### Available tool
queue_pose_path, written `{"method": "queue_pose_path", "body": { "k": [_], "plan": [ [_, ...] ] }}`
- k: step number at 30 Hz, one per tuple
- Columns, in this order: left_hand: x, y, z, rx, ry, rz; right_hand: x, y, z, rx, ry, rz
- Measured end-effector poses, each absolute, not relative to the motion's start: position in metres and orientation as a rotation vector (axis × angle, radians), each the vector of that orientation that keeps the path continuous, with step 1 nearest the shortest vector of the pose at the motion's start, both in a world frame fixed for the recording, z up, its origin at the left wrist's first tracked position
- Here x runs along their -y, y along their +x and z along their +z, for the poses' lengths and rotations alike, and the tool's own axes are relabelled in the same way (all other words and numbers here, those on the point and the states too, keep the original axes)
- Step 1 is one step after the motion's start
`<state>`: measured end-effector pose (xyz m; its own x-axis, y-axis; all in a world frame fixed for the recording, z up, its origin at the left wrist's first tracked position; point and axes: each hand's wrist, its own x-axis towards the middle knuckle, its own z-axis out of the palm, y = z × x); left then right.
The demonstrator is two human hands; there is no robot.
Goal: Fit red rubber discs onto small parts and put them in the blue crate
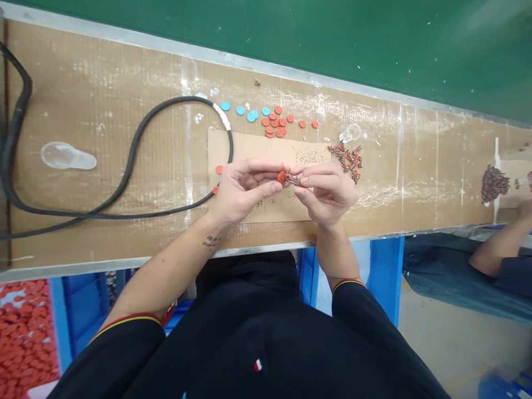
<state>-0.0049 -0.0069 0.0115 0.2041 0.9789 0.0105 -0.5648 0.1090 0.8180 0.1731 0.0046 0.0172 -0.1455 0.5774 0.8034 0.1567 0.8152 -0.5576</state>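
My left hand (245,191) pinches a round orange-red disc (281,177), which looks like a button, between thumb and fingertips. Facing it, my right hand (330,191) is closed on a small dark reddish-brown twisted piece (293,180) that looks like short wires. The piece meets or nearly meets the disc; I cannot tell if they are joined. Beneath both hands lies a flat cardboard sheet (236,145) scattered with tiny dark bits (310,155). Beside my right hand is a pile of similar red-and-dark pieces (349,160).
Orange-red discs (274,123) and several blue discs (249,114) lie beyond the sheet. A black cable (135,147) loops across the left. Clear plastic scoops (68,155) rest on the cardboard. Another person's arm (505,244) and a brown pile (494,184) are at right.
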Motion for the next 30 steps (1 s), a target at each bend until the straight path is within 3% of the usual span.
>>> {"method": "queue_pose_path", "body": {
  "k": [17,30],
  "plan": [
    [0.007,-0.004,0.011,-0.644,0.864,1.326,-0.006,0.175,0.017,1.760,-0.589,0.313],
    [0.009,-0.009,0.021,-0.752,0.888,1.263,-0.004,0.181,0.020,1.788,-0.626,0.478]
  ]
}}
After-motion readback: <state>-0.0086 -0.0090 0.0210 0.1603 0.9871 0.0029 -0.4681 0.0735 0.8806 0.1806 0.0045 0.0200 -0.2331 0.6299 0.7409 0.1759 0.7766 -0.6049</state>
